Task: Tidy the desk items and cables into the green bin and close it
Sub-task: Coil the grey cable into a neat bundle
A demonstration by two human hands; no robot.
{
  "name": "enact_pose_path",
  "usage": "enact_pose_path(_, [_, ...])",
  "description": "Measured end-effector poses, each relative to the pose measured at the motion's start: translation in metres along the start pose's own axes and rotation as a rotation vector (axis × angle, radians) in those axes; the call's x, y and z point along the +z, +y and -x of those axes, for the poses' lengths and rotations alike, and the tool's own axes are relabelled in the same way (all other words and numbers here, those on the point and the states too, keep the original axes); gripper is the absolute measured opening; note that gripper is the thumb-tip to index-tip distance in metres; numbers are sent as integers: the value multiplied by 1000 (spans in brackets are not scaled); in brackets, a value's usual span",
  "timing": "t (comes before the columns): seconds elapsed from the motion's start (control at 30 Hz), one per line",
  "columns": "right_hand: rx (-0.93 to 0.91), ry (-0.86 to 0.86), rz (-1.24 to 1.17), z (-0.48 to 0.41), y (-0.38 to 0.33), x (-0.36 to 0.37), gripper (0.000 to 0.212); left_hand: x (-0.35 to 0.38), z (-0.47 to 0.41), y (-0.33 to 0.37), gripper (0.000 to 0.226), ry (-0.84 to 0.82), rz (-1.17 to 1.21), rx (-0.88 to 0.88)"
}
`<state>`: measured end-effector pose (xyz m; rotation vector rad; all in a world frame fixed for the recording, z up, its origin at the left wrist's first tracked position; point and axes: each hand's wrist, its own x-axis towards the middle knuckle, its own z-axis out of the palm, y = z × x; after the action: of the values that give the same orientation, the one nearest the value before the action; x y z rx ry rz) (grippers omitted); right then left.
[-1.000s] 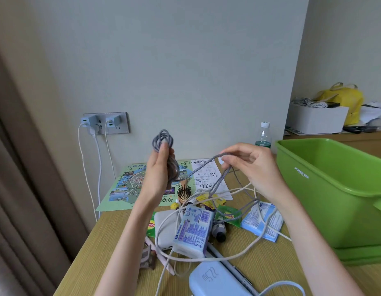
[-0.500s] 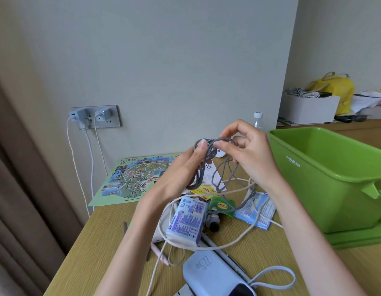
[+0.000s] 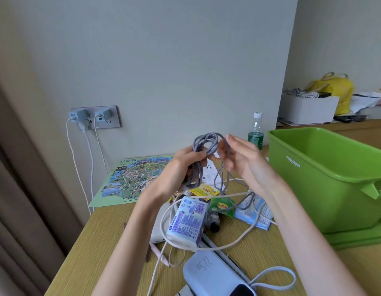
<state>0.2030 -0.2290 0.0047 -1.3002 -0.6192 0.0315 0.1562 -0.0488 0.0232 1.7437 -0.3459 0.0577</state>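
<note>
Holding the grey cable (image 3: 206,144) up in the air, the two hands are close together, to the left of the green bin (image 3: 313,189) and about level with its rim. The left hand (image 3: 176,169) has its fingers curled round the gathered loops, and the long axis of this bundle goes roughly from top to bottom. The right hand (image 3: 247,165) is between the bundle and the bin. One strand passes over its fingers, but whether it really pinches the strand I cannot tell. From there the loose tail drops to the pile of things on the bench (image 3: 100,242), left of the bin and below its rim, where it crosses a white cable (image 3: 228,195). I judge that the winding is not finished. The bin is open and lies on the side of the right hand, so this hand is nearer. The bundle must travel to the right and over the rim.
</note>
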Motion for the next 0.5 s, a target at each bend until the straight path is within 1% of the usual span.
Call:
enact_pose_path(0.07, [29, 2, 34, -1, 4, 2, 40, -1, 0, 1, 21, 74, 35, 19])
enact_pose_path(0.1, [30, 14, 74, -2, 6, 4, 41, -1, 0, 2, 22, 99, 63, 37])
enact_pose_path(0.17, [8, 30, 155, -2, 8, 9, 31, 1, -1, 3, 25, 146, 100, 77])
enact_pose_path(0.23, [-12, 36, 187, -1, 7, 16, 28, 3, -2, 3, 26, 185, 110, 97])
enact_pose_path(0.37, [-16, 14, 194, -1, 5, 30, 30, 7, -1, 2, 17, 190, 119, 89])
enact_pose_path(0.5, [-3, 30, 158, -2, 4, 34, 33, 8, -1, 0, 23, 161, 120, 147])
